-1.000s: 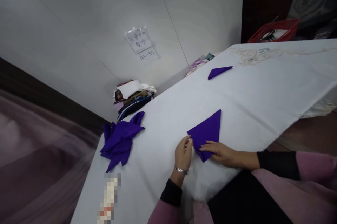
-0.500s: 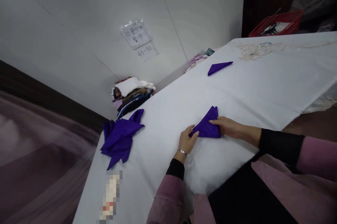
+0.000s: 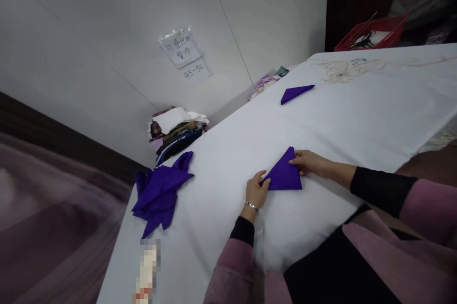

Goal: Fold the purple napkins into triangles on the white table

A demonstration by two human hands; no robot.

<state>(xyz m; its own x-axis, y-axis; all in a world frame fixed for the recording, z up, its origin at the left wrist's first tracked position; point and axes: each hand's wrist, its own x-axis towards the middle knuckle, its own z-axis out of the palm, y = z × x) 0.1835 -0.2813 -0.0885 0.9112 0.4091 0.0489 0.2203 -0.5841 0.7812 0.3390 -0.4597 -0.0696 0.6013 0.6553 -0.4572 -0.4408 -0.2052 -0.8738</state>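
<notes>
A purple cloth napkin (image 3: 284,173), folded into a triangle, lies between my hands on the white tablecloth (image 3: 228,161). My left hand (image 3: 257,189) pinches its left corner between thumb and fingers. At the right edge, near the top corner, my right hand (image 3: 306,162) grips the napkin, thumb on top and fingertips partly hidden beneath. Farther back sits a second folded purple triangle (image 3: 296,93), apart from both hands. To the left, a loose heap of purple napkins (image 3: 162,194) lies crumpled near the table's edge.
A stack of folded clothes (image 3: 176,130) stands against the wall behind the table, with more fabric (image 3: 264,86) farther right. A red basket (image 3: 389,33) holding scissors is at the far right. Paper signs (image 3: 180,49) hang on the wall. A blurred-out object (image 3: 147,270) lies at the lower left.
My right hand has moved slightly up along the napkin's right edge, and the triangle now looks flatter and neater. The view has shifted slightly. My left hand keeps its corner.
</notes>
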